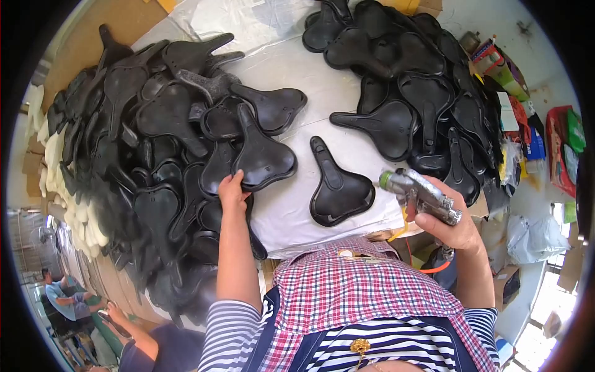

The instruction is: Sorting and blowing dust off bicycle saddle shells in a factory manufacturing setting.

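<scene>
My left hand grips the near left edge of a black bicycle saddle, whose narrow nose points away from me. That saddle is at the right edge of a big heap of similar ones. In my right hand is a metal spray gun with a green ring at its tip, pointing left. An orange hose shows below the hand. Between my hands, a single saddle lies on the white sheet, its nose away from me.
A large heap of black saddles fills the left side; a second pile stands at the far right. Pale cream pieces line the left heap's outer edge. Another person is at lower left. Shelf goods and a plastic bag are at right.
</scene>
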The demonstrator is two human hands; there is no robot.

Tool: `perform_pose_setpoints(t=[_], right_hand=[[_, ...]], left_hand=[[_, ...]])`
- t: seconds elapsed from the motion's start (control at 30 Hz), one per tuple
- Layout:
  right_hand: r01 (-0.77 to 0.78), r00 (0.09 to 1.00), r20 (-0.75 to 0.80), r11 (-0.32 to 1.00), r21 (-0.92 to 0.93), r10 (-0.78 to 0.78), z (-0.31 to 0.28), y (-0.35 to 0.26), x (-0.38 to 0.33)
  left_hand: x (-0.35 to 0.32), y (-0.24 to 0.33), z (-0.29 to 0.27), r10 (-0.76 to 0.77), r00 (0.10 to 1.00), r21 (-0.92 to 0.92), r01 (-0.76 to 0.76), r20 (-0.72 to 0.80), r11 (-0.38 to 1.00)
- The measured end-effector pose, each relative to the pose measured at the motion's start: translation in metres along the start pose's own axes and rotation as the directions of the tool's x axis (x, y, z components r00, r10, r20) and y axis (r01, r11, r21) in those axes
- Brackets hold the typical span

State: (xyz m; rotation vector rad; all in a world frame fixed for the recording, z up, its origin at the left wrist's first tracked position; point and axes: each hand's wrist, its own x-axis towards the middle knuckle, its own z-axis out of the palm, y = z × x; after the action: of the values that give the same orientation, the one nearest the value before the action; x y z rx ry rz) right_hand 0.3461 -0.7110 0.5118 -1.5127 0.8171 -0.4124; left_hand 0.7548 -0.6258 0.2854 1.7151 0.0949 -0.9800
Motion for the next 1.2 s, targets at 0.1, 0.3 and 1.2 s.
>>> perform_pose_setpoints(t=[0.1, 0.3, 1.2], right_hand=[[-0.055, 0.993, 0.099, 0.997, -0.059, 0.06, 0.009, -0.003, 0.004], [0.073, 0.994, -0.089, 0.986, 0.151, -0.06, 0.02, -0.032, 0.014], [0.06, 0.987, -0.153, 0.998, 0.029, -0.055, -0.01, -0.018, 0.033]], left_hand=[[0.01, -0.014, 0.002, -0.004, 0.998, -0.017, 0.003, -0.067, 1.0], [0.004, -0.028, 0.009, 0.005, 0.999, -0.122, 0.0, 0.039, 0.992], [0.055, 0.017, 0.144, -0.017, 0.985, -0.537, 0.109, 0.172, 0.836]])
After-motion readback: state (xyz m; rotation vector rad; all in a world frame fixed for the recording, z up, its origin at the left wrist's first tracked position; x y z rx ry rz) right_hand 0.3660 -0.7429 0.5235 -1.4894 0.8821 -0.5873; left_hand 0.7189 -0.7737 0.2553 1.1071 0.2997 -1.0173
